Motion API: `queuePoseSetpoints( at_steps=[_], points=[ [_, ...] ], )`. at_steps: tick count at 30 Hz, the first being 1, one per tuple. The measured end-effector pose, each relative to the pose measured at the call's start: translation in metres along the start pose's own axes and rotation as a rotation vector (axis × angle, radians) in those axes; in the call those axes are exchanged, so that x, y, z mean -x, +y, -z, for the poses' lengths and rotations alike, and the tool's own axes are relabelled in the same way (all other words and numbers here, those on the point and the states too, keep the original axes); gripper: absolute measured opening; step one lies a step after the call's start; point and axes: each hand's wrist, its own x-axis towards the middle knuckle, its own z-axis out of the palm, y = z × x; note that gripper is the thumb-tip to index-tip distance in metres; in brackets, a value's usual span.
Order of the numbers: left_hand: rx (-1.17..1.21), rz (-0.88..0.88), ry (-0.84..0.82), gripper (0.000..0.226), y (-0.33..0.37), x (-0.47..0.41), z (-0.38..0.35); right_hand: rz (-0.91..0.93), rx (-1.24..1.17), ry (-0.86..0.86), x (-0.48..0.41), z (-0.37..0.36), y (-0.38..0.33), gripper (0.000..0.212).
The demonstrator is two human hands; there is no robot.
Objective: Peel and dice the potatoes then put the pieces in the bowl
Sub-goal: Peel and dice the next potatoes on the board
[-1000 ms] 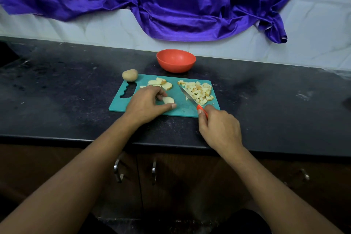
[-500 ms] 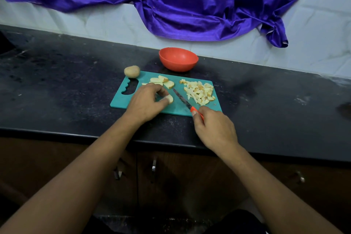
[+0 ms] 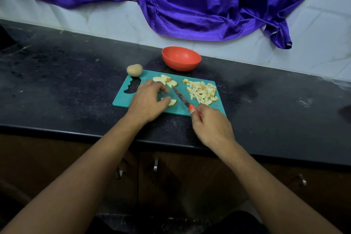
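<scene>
A teal cutting board (image 3: 199,112) lies on the black counter. My left hand (image 3: 148,100) pinches a potato slice (image 3: 172,102) on the board between thumb and fingers. My right hand (image 3: 210,125) grips the orange handle of a knife (image 3: 181,97), whose blade points up and left, just right of that slice. More potato slices (image 3: 165,80) lie at the board's far edge. A heap of diced potato (image 3: 202,92) covers the board's right part. A whole unpeeled potato (image 3: 134,70) sits at the board's far left corner. The orange bowl (image 3: 181,58) stands behind the board.
A purple cloth (image 3: 171,0) hangs on the white tiled wall behind the counter. The black counter (image 3: 66,81) stretches left and right of the board. Cabinet doors with metal handles (image 3: 155,165) are below the counter's front edge.
The knife has swung left from the diced heap toward the slice under my left hand. My left hand stays on the slice. The camera tilted a little.
</scene>
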Motion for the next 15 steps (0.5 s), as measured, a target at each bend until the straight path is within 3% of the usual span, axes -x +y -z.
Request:
queuePoseSetpoints(
  at_steps=[2, 4, 7, 15],
  points=[
    [-0.081, -0.021, 0.009, 0.034, 0.0000, 0.0016, -0.0031, -0.009, 0.005, -0.010, -0.0010, 0.0002, -0.0003, 0.032],
    [-0.135, -0.037, -0.003, 0.033, 0.0013, 0.0022, -0.0035, -0.014, 0.008, -0.014, -0.0009, 0.0002, -0.0006, 0.033],
    [-0.097, -0.047, -0.040, 0.024, 0.0029, 0.0015, -0.0004, -0.019, 0.008, -0.019, 0.0001, 0.0020, -0.0018, 0.033],
    [0.059, 0.018, -0.018, 0.034, 0.0015, 0.0016, 0.0032, -0.025, 0.046, -0.047, 0.0011, 0.0064, -0.0098, 0.033]
  ],
)
